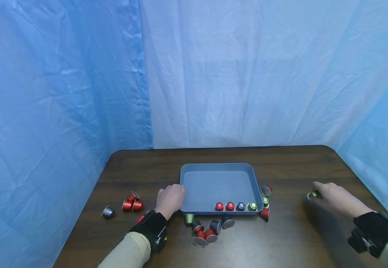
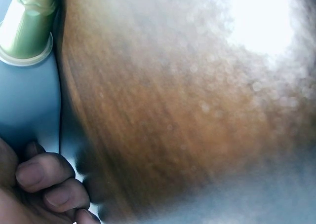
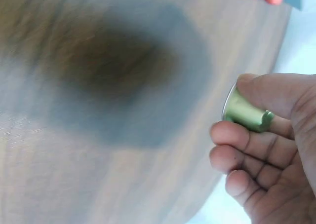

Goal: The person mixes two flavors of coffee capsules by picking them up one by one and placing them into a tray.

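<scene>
My left hand (image 1: pixel 171 199) grips the left rim of the shallow blue-grey tray (image 1: pixel 214 181), its fingers (image 2: pixel 43 172) curled at the edge in the left wrist view. At the tray's near wall stands a row of coffee capsules: two red, a dark blue one (image 1: pixel 240 206) and a green one (image 1: pixel 252 207). Out to the right, my right hand (image 1: pixel 331 197) pinches a green coffee capsule (image 3: pixel 244 111) between thumb and fingertips, its silver rim turned away from the palm. A green capsule (image 2: pixel 29 26) with a pale rim also shows in the left wrist view.
Along the tray's near side lie a green capsule (image 1: pixel 189 219) and several red and dark ones. Red capsules (image 1: pixel 265 213) and a green one (image 1: pixel 265 201) line its right side. Red capsules (image 1: pixel 137 205) and a dark blue one (image 1: pixel 108 211) lie on the left.
</scene>
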`<state>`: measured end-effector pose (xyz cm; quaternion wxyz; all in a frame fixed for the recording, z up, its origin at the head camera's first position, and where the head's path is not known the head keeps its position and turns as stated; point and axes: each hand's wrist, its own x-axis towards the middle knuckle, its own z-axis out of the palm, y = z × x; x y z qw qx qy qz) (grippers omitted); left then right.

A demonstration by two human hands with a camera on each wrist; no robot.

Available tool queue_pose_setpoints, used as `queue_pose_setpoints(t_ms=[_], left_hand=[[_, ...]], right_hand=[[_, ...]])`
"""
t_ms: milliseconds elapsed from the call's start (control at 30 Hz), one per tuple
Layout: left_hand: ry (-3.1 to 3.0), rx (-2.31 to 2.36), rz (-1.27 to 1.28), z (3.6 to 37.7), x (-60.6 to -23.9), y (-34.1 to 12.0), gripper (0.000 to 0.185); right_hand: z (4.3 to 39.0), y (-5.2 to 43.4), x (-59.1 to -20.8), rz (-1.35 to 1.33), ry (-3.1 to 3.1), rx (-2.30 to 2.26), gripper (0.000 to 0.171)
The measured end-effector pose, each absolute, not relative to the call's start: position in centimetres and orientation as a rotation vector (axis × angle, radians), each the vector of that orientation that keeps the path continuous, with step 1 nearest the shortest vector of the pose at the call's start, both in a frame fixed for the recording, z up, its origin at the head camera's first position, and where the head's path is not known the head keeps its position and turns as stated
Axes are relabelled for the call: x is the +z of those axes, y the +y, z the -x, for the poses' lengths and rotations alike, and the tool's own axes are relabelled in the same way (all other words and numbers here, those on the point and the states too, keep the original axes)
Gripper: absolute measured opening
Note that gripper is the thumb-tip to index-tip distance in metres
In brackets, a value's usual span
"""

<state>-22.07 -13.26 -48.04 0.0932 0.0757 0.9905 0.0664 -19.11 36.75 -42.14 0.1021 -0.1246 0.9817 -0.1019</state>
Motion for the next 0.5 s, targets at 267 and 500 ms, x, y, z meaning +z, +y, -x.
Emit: queue_pose_setpoints(t_ms=[267, 500], left_hand=[[2.939, 0.195, -0.22, 22.0, -47.9, -13.2, 0.019], [2.943, 0.184, -0.226, 22.0, -48.1, -13.2, 0.018]], right_hand=[[19.3, 34.3, -40.3, 0.52, 2.96, -0.327, 0.015], [19.5, 32.3, -39.0, 0.591, 2.985, -0.311, 0.017]])
